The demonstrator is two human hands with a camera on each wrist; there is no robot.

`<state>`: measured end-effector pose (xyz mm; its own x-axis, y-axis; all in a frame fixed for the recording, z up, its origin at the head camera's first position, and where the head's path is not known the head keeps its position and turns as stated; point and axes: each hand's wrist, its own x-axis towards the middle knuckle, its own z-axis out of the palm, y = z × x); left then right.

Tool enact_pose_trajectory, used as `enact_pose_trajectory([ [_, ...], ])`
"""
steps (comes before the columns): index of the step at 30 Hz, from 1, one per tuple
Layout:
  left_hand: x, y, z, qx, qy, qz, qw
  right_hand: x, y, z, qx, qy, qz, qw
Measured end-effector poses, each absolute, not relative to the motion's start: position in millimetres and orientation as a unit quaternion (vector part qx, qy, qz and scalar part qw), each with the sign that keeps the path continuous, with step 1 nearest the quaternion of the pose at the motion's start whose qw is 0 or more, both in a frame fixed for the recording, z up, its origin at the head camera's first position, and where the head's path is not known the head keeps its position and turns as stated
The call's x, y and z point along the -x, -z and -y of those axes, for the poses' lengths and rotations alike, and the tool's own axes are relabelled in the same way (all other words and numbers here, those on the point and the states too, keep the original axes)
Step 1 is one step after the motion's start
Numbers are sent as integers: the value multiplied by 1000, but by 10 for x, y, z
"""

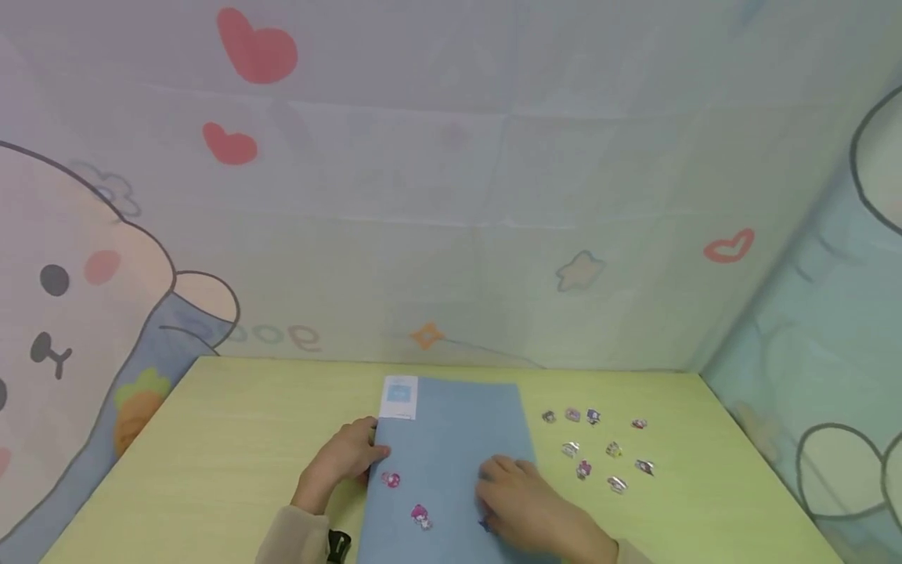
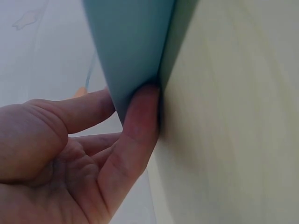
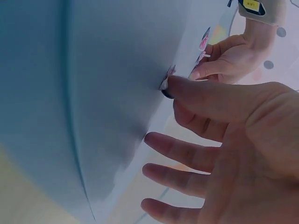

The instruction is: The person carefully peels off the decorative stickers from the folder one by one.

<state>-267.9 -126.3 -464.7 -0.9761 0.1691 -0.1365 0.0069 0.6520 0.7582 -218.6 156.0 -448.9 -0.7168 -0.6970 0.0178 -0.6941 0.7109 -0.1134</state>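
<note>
A blue folder [image 1: 458, 423] with a white label [image 1: 398, 397] at its top left corner lies on the table. My left hand [image 1: 344, 454] grips its left edge, thumb on top; in the left wrist view, a finger [image 2: 135, 116] is tucked beneath the blue sheet. On the cover are a pink sticker [image 1: 391, 479] and a purple-haired character sticker [image 1: 420, 516]. Low over the folder's right half, my right hand [image 1: 521, 501] holds a small dark sticker [image 3: 167, 94] at its thumb tip against the cover. The index fingertip is partly hidden behind the thumb.
Several small cartoon stickers [image 1: 614, 450] lie scattered on the yellow table [image 1: 705, 501] to the right of the folder. A printed cloth [image 1: 451, 196] with hearts and a bear hangs behind the table. A black object [image 1: 339, 545] is at the left wrist.
</note>
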Motion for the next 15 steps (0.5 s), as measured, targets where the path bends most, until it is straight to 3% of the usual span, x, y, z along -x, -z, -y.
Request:
enact_pose_trajectory([
  [15,2672,4625,1259,-51,-419,-901,98,2165,4472,-1507,371,35,-928,12],
])
